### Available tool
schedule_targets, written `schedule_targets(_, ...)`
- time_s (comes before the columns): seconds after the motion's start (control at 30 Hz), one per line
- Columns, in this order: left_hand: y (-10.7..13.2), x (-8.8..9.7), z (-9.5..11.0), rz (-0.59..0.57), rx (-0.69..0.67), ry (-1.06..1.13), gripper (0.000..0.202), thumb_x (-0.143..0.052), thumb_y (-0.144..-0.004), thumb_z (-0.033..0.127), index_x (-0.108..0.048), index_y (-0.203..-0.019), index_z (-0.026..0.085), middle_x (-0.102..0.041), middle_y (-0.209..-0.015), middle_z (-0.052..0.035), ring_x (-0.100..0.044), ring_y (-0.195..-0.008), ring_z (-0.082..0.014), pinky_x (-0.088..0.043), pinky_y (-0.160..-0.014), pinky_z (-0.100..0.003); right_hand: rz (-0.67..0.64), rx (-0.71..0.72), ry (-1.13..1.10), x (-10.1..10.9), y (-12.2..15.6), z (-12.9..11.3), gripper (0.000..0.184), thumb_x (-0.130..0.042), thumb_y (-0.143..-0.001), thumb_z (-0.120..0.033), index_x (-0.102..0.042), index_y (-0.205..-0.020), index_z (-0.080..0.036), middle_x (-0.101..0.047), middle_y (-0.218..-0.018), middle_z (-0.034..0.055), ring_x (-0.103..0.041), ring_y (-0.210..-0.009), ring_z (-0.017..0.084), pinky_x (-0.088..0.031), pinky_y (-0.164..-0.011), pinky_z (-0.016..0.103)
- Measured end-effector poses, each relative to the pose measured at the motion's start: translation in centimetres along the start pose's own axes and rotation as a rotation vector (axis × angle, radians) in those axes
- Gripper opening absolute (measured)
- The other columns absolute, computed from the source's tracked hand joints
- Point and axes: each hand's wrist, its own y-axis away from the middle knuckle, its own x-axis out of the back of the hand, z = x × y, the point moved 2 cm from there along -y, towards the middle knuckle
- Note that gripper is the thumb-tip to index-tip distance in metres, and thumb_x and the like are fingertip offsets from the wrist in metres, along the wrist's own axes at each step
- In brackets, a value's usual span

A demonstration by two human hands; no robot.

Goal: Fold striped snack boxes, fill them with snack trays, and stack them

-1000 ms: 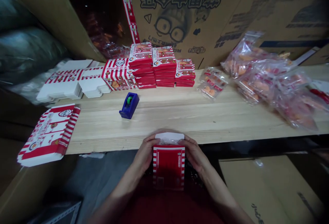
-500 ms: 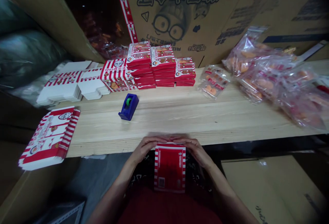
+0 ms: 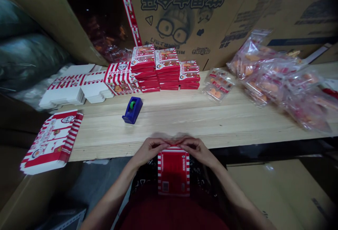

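My left hand [image 3: 149, 151] and right hand [image 3: 197, 151] grasp the top end of a red-and-white striped box [image 3: 173, 173], held upright below the edge of the wooden table [image 3: 169, 126]. Beyond lie stacked boxes [image 3: 155, 68], clear bags of orange snacks [image 3: 269, 85], and an open carton [image 3: 47, 22] holding similar bags.

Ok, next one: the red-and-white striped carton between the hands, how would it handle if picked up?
The carton looks like thin printed card, so it is probably light and fairly stiff, but easy to dent if squeezed. Its smooth printed face may slip a little. Being flat and narrow, it would likely tip if stood on end; the left hand and right hand are at its top end.
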Motion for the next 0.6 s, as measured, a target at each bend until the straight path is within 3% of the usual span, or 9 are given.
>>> schedule_targets(0.13, -1.2, 0.3, 1.1, -0.075, -0.009, -0.020, 0.022, -0.074, -0.090, 0.036, -0.080, -0.104, 0.020, -0.079, -0.116, -0.0127, -0.073, -0.109, -0.0276, -0.053, -0.095, -0.040, -0.084, -0.065, -0.035, 0.3, -1.5, -0.9, 0.013, -0.080, -0.083, -0.038, -0.082, -0.087, -0.026, -0.081, -0.093, 0.0028, -0.074, -0.088, 0.020, -0.058, -0.086, 0.042)
schedule_targets(0.23, -2.0, 0.6, 0.7, -0.096, -0.033, -0.091, 0.028, -0.070, -0.092, 0.036, -0.080, -0.114, 0.021, -0.080, -0.110, -0.0124, -0.074, -0.097, -0.0267, -0.055, -0.088, -0.039, -0.138, -0.133, -0.064, 0.3, -2.6, -0.2, 0.019, -0.081, -0.081, -0.038, -0.082, -0.095, -0.026, -0.082, -0.089, 0.0024, -0.074, -0.078, 0.019, -0.060, -0.077, 0.039)
schedule_targets(0.37, -2.6, 1.0, -0.4, -0.077, 0.000, -0.154, 0.029, -0.068, -0.093, 0.039, -0.081, -0.113, 0.022, -0.083, -0.100, -0.0095, -0.072, -0.081, -0.0241, -0.055, -0.076, -0.036, -0.151, -0.199, -0.089, 0.7, -3.8, 1.1, 0.017, -0.084, -0.077, -0.037, -0.083, -0.090, -0.027, -0.082, -0.080, -0.0001, -0.070, -0.066, 0.016, -0.059, -0.070, 0.035)
schedule_targets(0.5, -2.5, 1.1, -1.2, -0.072, 0.047, -0.153, 0.029, -0.073, -0.089, 0.041, -0.082, -0.108, 0.020, -0.083, -0.097, -0.0089, -0.071, -0.078, -0.0223, -0.054, -0.073, -0.033, -0.143, -0.256, -0.125, 0.7, -3.7, 2.0, 0.018, -0.091, -0.069, -0.034, -0.084, -0.083, -0.026, -0.082, -0.078, 0.0009, -0.070, -0.067, 0.016, -0.058, -0.074, 0.034)
schedule_targets(0.6, -2.0, 0.9, -1.2, -0.055, 0.072, -0.133, 0.029, -0.075, -0.088, 0.040, -0.083, -0.106, 0.019, -0.083, -0.098, -0.0088, -0.072, -0.079, -0.0219, -0.053, -0.075, -0.033, -0.119, -0.290, -0.164, 0.4, -2.6, 2.4, 0.021, -0.090, -0.072, -0.039, -0.085, -0.089, -0.028, -0.083, -0.086, 0.0027, -0.075, -0.080, 0.021, -0.058, -0.086, 0.041)
